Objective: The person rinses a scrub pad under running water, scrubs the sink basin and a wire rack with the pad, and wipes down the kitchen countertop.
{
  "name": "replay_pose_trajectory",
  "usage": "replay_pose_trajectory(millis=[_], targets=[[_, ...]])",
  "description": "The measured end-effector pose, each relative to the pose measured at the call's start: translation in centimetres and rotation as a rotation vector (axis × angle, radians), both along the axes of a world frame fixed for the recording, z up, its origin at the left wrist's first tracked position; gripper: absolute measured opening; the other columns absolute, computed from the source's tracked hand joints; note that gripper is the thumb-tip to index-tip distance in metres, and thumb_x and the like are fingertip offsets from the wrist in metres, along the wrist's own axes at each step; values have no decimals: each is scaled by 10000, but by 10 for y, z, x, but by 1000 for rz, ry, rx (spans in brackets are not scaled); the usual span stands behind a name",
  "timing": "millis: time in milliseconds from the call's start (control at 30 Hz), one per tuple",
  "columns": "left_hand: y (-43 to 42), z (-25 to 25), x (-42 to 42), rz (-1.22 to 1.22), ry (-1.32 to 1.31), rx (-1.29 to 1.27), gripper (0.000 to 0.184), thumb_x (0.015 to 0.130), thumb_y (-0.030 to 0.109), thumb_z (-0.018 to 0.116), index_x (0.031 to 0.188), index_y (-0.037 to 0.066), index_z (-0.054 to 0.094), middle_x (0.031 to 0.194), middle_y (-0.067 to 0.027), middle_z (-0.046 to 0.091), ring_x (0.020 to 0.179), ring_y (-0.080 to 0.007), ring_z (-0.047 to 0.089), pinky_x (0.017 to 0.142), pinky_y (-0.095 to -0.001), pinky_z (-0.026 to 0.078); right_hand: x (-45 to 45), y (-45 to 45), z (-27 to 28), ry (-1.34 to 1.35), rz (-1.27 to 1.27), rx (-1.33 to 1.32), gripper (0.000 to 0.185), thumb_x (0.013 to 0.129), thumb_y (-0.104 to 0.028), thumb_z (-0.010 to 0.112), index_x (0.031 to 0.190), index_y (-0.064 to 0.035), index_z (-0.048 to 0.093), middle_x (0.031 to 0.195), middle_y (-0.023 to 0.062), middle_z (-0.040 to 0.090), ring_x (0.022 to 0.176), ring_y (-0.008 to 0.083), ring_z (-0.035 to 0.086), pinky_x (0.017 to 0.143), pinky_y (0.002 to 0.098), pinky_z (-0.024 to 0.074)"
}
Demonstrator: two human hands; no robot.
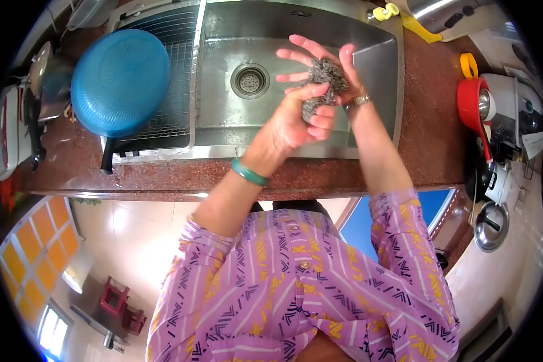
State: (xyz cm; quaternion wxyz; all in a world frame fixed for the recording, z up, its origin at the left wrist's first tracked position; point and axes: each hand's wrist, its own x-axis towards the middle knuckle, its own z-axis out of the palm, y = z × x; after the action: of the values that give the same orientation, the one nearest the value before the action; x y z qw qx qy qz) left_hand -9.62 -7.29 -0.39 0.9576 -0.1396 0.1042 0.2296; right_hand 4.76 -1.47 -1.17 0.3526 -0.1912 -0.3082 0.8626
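My left hand, with a green bangle at the wrist, is closed around a grey, stringy metal scourer. The scourer spills out above my thumb and lies against the palm of my right hand. That right hand has its fingers spread and its thumb raised, with a metal-banded watch on the wrist. Both hands are over the right part of a stainless steel sink. To their left, the round drain shows in the basin floor.
A blue pan lies upside down on the wire rack, its black handle over the counter edge. On the right stand a red-handled pan and a yellow ring. A yellow-handled item lies behind the sink.
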Motion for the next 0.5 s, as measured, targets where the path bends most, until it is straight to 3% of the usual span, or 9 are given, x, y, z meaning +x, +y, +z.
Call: replay_pose_trajectory(millis=[67, 133, 167, 200, 333, 367, 400, 433, 500], targets=[[-6, 1, 3, 106, -291, -73, 372, 867, 334, 568, 980, -9, 477, 630, 30, 377, 465, -63, 341, 395, -207, 252, -17, -5, 2, 151, -19, -9, 837, 796, -697, 455, 1343, -67, 395, 1251, 197, 493, 1087, 371, 534, 900, 472, 466], [-7, 10, -1, 188, -408, -71, 377, 863, 323, 572, 998, -11, 462, 629, 31, 373, 467, -61, 345, 410, -202, 269, -23, -4, 2, 322, -80, 179, 601, 838, -510, 572, 1211, -44, 501, 1055, 159, 578, 1000, 325, 562, 834, 435, 492], [-5, 13, -6, 196, -429, -49, 375, 861, 315, 574, 1005, -11, 456, 630, 31, 372, 469, -59, 349, 417, -200, 276, -21, -3, 6, 183, -158, 94, 335, 853, -322, 601, 1022, -35, 561, 852, 98, 580, 865, 247, 580, 735, 370, 504], [-4, 17, -10, 193, -412, -36, 354, 859, 288, 577, 999, -12, 453, 637, 26, 376, 475, -54, 356, 423, -198, 280, -23, 0, 16, 103, -161, 77, 274, 860, -290, 601, 957, -37, 561, 802, 79, 565, 794, 215, 576, 697, 346, 501], [-1, 30, -23, 134, -103, 78, 278, 836, 227, 610, 934, 16, 458, 630, 32, 377, 468, -50, 346, 401, -200, 256, -29, 7, 42, -220, -90, -43, 226, 876, -255, 600, 815, -43, 549, 673, 29, 521, 610, 139, 536, 597, 293, 485], [2, 30, -24, 58, 108, 183, 228, 824, 197, 617, 881, 44, 458, 618, 35, 381, 459, -47, 337, 390, -203, 242, -32, 10, 40, -263, -62, -71, 265, 877, -267, 607, 747, -50, 529, 628, 17, 493, 570, 119, 502, 550, 277, 458], [3, 30, -25, -17, 321, 280, 191, 811, 168, 624, 829, 72, 459, 606, 38, 384, 450, -43, 329, 380, -206, 228, -33, 14, 38, -327, -39, -53, 236, 886, -250, 588, 771, -57, 517, 624, 5, 479, 560, 112, 485, 545, 275, 443], [2, 31, -25, -23, 321, 268, 191, 811, 168, 624, 829, 72, 459, 606, 38, 384, 450, -43, 329, 380, -206, 228, -35, 13, 34, -390, -19, -46, 207, 895, -233, 569, 795, -64, 505, 619, -7, 466, 549, 106, 468, 540, 273, 428], [10, 29, -23, -114, 584, 336, 185, 786, 125, 625, 758, 121, 442, 591, 42, 385, 432, -43, 319, 373, -203, 211, -40, 15, 32, -537, -79, -73, 227, 888, -248, 580, 778, -61, 515, 605, -3, 471, 530, 106, 461, 514, 270, 414]])
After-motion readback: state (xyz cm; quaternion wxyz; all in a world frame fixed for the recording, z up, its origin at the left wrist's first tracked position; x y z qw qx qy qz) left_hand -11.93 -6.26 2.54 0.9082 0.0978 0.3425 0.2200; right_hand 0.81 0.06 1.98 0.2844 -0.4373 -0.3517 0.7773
